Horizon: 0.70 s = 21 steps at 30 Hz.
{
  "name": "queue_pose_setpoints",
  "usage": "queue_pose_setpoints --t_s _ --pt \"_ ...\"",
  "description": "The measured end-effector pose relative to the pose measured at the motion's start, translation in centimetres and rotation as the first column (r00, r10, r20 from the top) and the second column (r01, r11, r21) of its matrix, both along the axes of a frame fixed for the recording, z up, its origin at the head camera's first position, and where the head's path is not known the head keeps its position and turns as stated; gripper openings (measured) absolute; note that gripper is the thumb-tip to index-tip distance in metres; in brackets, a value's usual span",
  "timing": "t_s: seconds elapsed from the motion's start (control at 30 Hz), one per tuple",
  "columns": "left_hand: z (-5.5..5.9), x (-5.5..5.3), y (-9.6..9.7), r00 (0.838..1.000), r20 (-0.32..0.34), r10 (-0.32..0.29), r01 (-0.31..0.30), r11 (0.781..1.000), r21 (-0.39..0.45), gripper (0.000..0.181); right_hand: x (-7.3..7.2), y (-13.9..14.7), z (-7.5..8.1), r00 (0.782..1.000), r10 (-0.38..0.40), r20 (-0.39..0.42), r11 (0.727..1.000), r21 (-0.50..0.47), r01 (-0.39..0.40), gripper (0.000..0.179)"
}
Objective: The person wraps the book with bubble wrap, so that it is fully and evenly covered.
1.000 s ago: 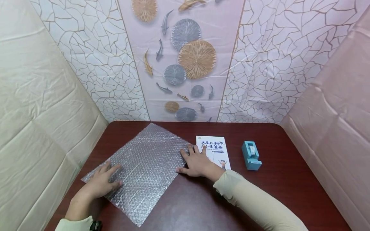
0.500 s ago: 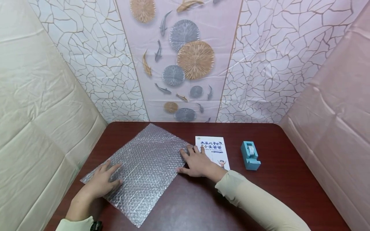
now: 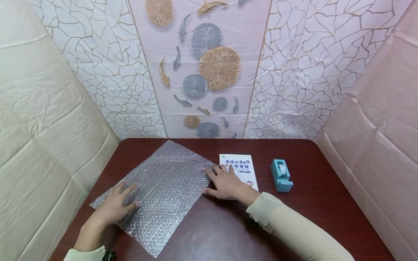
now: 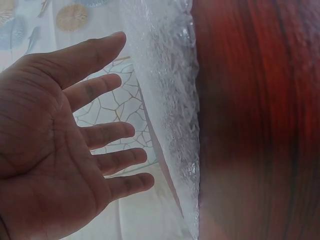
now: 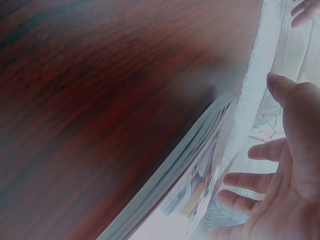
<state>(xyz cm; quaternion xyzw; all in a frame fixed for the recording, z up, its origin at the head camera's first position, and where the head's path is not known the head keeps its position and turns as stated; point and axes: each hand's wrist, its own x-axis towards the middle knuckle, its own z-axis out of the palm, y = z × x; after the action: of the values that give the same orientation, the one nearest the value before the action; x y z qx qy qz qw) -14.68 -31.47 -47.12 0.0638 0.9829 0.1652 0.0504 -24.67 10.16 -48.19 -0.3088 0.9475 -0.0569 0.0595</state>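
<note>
A sheet of clear bubble wrap (image 3: 166,192) lies flat on the table, turned like a diamond. My left hand (image 3: 112,206) is over its left corner, fingers spread; the left wrist view shows the palm beside the wrap's edge (image 4: 175,100), fingers slightly bent. At the right corner of the sheet is my right hand (image 3: 226,185), its fingers spread and partly in front of a white book (image 3: 240,168) with blue lettering. In the right wrist view the book's pages (image 5: 165,172) show edge-on beside the wrap. Neither hand grips anything; whether the fingertips press down is hard to tell.
A blue tape dispenser (image 3: 282,181) with a roll in it stands right of the book. The dark red table (image 3: 313,210) ends at a patterned backdrop (image 3: 209,72), with pale cloth (image 3: 49,137) on both sides. A dark band is on my left wrist.
My right hand has shifted slightly to the right over the wrap's corner and book. My left hand stays nearly in place. The head view has shifted a little.
</note>
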Motion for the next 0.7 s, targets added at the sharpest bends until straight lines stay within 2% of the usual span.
queue_pose_setpoints --t_s 0.3,0.53,0.7 --pt "0.0 0.1 -0.1 0.999 -0.03 -0.019 0.02 1.0 0.022 0.073 0.1 0.5 0.2 1.0 -0.015 0.001 1.0 -0.002 0.015 0.087" --pt "0.1 0.0 0.1 0.999 -0.029 -0.017 0.018 0.999 0.027 0.073 0.3 0.8 0.4 1.0 -0.003 -0.009 1.0 0.0 0.003 0.088" --pt "0.0 0.1 0.4 0.996 -0.074 -0.041 0.044 0.998 0.039 0.071 0.5 1.2 0.4 1.0 -0.021 0.008 1.0 -0.021 0.022 0.086"
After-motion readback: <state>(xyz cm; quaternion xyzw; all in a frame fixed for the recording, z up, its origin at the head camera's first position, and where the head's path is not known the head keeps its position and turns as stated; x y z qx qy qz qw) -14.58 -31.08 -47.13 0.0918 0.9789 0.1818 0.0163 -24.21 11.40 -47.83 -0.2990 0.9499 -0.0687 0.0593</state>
